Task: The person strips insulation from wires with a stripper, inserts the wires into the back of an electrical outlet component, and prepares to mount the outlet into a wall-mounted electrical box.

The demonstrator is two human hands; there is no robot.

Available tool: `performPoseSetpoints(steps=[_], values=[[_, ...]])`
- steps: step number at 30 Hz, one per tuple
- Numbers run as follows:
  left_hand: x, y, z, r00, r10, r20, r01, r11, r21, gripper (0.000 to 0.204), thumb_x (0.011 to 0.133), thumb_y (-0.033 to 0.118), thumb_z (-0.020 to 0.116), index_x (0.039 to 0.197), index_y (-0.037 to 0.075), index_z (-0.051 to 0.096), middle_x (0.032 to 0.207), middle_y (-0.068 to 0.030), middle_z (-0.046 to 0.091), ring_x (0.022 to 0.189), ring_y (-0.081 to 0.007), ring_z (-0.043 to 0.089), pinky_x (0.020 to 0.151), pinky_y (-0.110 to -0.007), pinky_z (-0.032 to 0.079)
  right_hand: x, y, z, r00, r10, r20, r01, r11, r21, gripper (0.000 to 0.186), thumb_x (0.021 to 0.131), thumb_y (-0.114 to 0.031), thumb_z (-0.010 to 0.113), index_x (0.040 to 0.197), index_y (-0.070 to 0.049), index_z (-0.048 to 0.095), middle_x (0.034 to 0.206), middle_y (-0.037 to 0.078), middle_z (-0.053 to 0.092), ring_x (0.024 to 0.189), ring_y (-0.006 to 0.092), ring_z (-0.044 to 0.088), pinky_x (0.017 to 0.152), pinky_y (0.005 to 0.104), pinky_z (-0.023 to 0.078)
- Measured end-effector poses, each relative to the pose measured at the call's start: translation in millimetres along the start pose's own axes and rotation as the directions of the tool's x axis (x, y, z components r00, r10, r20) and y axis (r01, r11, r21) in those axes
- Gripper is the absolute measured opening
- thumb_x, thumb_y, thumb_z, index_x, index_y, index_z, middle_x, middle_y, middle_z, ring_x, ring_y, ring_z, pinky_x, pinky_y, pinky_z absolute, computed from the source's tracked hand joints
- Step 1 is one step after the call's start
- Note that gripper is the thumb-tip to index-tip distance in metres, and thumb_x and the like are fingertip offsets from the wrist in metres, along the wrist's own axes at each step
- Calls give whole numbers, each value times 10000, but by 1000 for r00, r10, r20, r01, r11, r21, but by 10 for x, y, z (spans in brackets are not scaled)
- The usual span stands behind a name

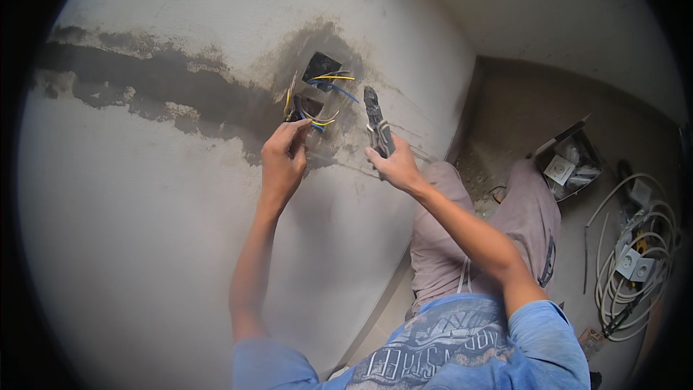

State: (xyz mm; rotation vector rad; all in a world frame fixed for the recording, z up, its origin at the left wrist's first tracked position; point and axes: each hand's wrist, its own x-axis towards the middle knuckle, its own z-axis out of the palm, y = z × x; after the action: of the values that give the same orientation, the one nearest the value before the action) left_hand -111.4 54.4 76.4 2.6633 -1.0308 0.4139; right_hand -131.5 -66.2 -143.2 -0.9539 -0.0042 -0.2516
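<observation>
Two recessed wall boxes sit one above the other in grey patched plaster. From the upper box stick yellow and blue wires. Bundled yellow, blue and pale wires come out of the lower box. My left hand has its fingertips pinched on wire at the lower box's left edge; which strand is hard to tell. To the right, my right hand grips dark wire-stripping pliers upright, their jaws a short way from the upper box's wires.
My legs are on the floor beside the wall. At the right stands an open box with white sockets and bagged parts. Beside it lie coiled white cable, more socket plates and dark tools. A second wall rises at top right.
</observation>
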Motion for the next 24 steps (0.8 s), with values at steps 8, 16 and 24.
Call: performPoseSetpoints(steps=[8, 16, 24], values=[[9, -189, -19, 985, 165, -49, -144, 945, 295, 164, 888, 18, 679, 1046, 47, 712, 951, -101, 701, 759, -292, 687, 677, -383, 527, 323, -108, 882, 883, -303, -358, 316, 948, -21, 178, 851, -141, 801, 863, -46, 651, 665, 32, 653, 570, 134, 588, 614, 312, 492], [59, -228, 55, 979, 195, -58, -163, 923, 349, 160, 899, 44, 675, 1053, 64, 714, 957, -90, 700, 783, -302, 691, 690, -387, 532, 386, -239, 1044, 856, -341, -389, 325, 940, -108, 139, 854, -114, 772, 869, -42, 653, 697, 61, 681, 591, 149, 616, 616, 335, 495], [115, -166, 249, 938, 316, -145, -241, 892, 383, 185, 918, 88, 680, 1102, 94, 696, 1035, -66, 698, 833, -314, 711, 694, -416, 571, 406, -631, 777, 858, -384, -341, 388, 920, -61, 137, 857, -111, 773, 864, -33, 661, 665, 9, 636, 595, 77, 550, 587, 290, 463]])
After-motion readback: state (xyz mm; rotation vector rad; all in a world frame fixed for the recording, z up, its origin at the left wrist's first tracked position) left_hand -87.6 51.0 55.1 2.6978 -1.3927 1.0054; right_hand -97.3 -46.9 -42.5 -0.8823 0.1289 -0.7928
